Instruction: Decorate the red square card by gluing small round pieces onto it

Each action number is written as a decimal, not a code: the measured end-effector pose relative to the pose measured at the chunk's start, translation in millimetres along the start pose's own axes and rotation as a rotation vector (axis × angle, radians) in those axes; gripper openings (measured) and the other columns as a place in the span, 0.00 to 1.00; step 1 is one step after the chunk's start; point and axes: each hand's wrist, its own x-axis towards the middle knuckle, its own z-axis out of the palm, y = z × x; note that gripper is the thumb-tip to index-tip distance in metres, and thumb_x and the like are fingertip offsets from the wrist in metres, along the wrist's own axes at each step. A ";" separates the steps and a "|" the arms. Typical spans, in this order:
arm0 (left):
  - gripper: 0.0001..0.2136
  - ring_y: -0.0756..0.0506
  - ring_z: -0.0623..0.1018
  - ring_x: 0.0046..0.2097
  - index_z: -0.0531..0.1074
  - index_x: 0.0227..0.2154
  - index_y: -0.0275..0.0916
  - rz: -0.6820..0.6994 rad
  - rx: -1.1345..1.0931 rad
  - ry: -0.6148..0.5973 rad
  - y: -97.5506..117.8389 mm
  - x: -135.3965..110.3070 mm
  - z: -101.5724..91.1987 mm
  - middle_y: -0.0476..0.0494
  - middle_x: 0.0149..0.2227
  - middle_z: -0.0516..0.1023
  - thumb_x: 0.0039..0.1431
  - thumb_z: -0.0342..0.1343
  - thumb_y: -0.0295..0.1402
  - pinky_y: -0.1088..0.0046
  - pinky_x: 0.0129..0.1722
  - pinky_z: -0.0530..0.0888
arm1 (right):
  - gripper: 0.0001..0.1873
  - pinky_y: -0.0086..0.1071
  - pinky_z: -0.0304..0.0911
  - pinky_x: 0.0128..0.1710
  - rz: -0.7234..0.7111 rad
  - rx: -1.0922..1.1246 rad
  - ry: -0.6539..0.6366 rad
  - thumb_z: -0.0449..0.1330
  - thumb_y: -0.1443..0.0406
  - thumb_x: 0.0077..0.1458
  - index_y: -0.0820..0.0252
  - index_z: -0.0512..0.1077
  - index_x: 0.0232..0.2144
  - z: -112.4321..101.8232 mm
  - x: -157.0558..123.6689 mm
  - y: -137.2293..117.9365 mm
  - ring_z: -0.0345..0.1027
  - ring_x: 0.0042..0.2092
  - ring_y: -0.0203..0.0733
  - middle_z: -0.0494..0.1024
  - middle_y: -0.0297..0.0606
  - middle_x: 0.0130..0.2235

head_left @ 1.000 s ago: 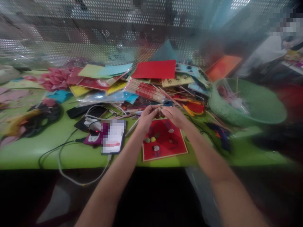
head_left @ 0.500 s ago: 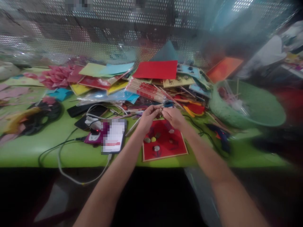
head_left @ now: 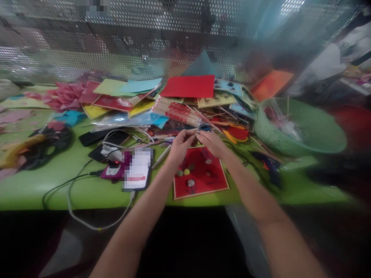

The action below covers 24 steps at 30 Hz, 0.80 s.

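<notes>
My left hand (head_left: 179, 146) and my right hand (head_left: 211, 143) meet fingertip to fingertip above the far edge of a red card (head_left: 200, 173). Both are closed in a pinch on something small that I cannot make out. Several small pebbles (head_left: 187, 171) lie on the red card, which sits on the green table (head_left: 58, 181) near its front edge. A bundle of thin sticks (head_left: 178, 110) lies just beyond my hands.
Coloured paper sheets (head_left: 189, 85) and pink folded paper (head_left: 65, 98) pile up at the back. A phone (head_left: 136, 169) with cables lies left of the card. A green basin (head_left: 301, 127) stands at the right, a glue gun (head_left: 268, 166) before it. Perforated metal panel behind.
My hands stay pinched together above the red card. The view has shifted slightly; nothing else has visibly moved.
</notes>
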 end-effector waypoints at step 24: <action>0.14 0.53 0.75 0.30 0.74 0.34 0.38 -0.037 -0.146 0.009 -2.8 -0.1 1.4 0.50 0.30 0.78 0.50 0.70 0.39 0.77 0.34 0.72 | 0.17 0.33 0.58 0.42 0.108 0.423 -0.010 0.55 0.51 0.61 0.58 0.71 0.35 6.4 1.5 1.0 0.63 0.39 0.39 0.71 0.32 0.34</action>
